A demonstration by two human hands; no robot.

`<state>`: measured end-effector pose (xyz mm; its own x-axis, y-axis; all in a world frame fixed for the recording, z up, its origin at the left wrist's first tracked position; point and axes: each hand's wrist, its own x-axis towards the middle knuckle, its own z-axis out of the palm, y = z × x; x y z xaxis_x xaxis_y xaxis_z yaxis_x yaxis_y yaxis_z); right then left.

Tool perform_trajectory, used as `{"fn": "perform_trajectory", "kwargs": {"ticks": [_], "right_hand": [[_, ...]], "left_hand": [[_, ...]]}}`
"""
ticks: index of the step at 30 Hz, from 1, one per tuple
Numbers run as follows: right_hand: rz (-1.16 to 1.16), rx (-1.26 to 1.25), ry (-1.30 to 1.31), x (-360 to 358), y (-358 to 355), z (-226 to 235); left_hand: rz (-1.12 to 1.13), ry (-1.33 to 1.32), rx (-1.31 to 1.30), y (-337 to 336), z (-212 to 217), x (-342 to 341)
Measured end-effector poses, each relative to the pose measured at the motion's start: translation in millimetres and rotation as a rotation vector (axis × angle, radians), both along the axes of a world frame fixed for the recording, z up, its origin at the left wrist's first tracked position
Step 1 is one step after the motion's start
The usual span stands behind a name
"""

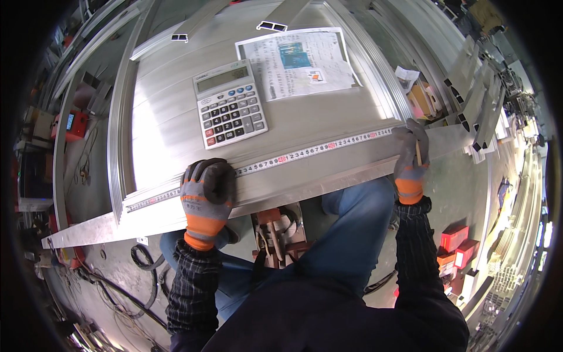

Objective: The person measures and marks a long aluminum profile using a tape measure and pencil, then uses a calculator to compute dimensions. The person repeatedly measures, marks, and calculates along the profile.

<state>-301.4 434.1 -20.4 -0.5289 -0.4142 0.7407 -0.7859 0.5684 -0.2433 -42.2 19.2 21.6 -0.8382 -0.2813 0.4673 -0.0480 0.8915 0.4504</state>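
Observation:
A white tape measure blade (314,151) with black and red marks stretches across the near metal profile (311,179). My left hand (208,190), in a grey and orange glove, is closed on the blade left of the middle, fingers curled down. At the right end of the blade my right hand (412,155), gloved alike, is closed around it; the tape case, if there, is hidden. A thin tan stick (418,154), like a pencil, shows at that hand. Beyond the left hand a white calculator (230,105) lies on the silver panel (164,111), touching a printed sheet (305,64).
Long metal profiles (120,129) frame the panel's left side, with more stacked at the right (478,100). Below are a tray of tools (278,232), black cables (146,258) and red boxes (454,239). A red device (70,125) with a screen stands at the left.

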Motion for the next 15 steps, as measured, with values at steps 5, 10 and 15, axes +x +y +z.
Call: {"fn": "perform_trajectory", "kwargs": {"ticks": [5, 10, 15], "right_hand": [[-0.027, -0.059, 0.011, 4.5, -10.3, -15.2], [0.222, -0.525, -0.321, 1.9, -9.9, -22.0], [0.161, -0.561, -0.286, 2.2, -16.0, -6.6]], "left_hand": [[-0.010, 0.007, 0.026, -3.7, -4.1, 3.7], [-0.021, 0.004, 0.009, -2.0, -8.6, 0.5], [-0.011, -0.015, -0.024, -5.6, -11.0, 3.8]]}}
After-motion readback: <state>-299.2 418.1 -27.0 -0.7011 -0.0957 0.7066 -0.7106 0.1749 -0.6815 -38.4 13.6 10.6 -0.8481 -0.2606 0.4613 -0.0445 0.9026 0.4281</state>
